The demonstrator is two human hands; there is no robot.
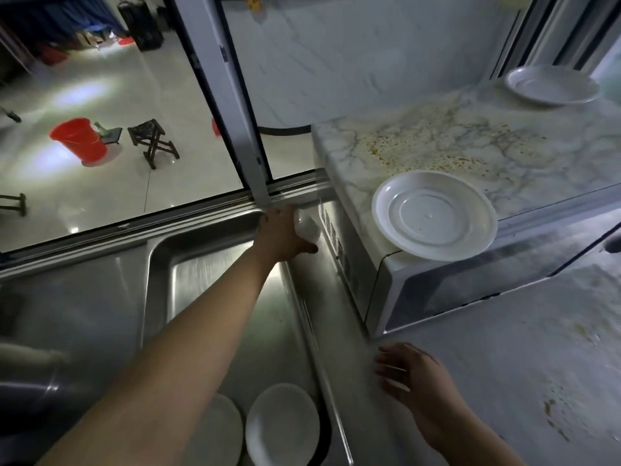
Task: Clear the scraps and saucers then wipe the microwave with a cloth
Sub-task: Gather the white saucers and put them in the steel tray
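Nearest, two white saucers (282,428) lie in the sink (215,280), at its near right corner, one partly over the other. Just right of the sink's near edge, the right hand (420,385) hovers low over the counter (504,348) with fingers straight and spread, holding nothing; whether it touches the counter cannot be told. Orange-brown stains mark the counter near its right edge. The microwave (386,297) stands on the counter behind that hand, its left side facing the sink. On its marbled top, a saucer (433,215) sits at the near left corner, overhanging the front edge, and scraps (420,146) speckle the middle of the top. Beyond the sink's far right corner, the left hand (282,235) reaches out, its fingers curled round a white cloth (307,227) beside the microwave's vented side. Farther back, another saucer (551,84) rests at the top's far right corner. Through the window, a red bucket (79,139) and a stool (153,139) stand on the floor.
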